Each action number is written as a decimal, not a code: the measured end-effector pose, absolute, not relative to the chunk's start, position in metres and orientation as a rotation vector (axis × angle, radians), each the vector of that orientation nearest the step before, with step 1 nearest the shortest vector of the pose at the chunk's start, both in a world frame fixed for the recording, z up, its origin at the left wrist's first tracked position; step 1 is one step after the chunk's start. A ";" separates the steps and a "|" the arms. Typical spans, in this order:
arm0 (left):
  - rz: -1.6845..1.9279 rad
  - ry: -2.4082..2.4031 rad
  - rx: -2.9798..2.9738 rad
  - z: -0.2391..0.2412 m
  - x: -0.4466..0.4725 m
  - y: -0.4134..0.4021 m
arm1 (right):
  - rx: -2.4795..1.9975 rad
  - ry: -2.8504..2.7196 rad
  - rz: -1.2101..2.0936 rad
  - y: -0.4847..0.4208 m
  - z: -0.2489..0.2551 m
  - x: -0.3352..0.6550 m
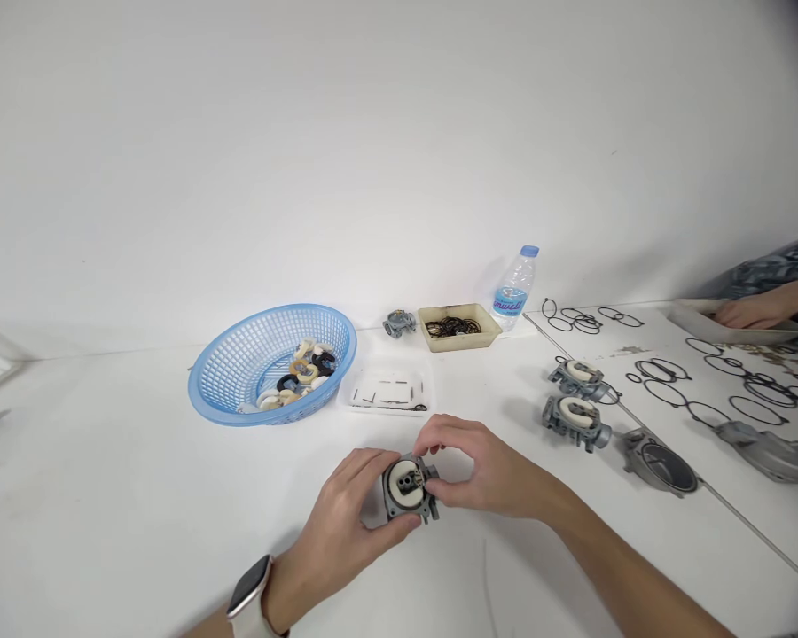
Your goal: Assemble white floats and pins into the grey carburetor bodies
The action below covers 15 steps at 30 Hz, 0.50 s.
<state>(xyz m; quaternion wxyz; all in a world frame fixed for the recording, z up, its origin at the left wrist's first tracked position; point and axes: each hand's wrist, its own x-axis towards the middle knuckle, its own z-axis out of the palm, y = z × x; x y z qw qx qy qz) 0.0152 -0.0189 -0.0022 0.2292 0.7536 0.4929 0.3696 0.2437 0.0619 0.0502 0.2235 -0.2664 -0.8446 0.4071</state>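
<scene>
Grey metal body with a white ring seated in its upper face: located on the white table, front and centre, between the two hands. Left hand: holds the body from its left side, fingers at the rear edge, thumb along the front edge; a watch is worn on this wrist. Right hand: thumb and forefinger narrowly apart at the body's right side; whether they grip a small item cannot be determined. Behind the body: a clear tray containing thin pins. Left of this tray: a blue basket containing white, tan and black rings. Farther back: a beige tray of black rings, beside a water bottle. Right: two similar bodies, each with a white ring.
</scene>
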 end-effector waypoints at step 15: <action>1.023 1.355 2.140 -0.004 0.013 -0.020 | -0.660 -2.295 1.297 0.058 0.051 0.242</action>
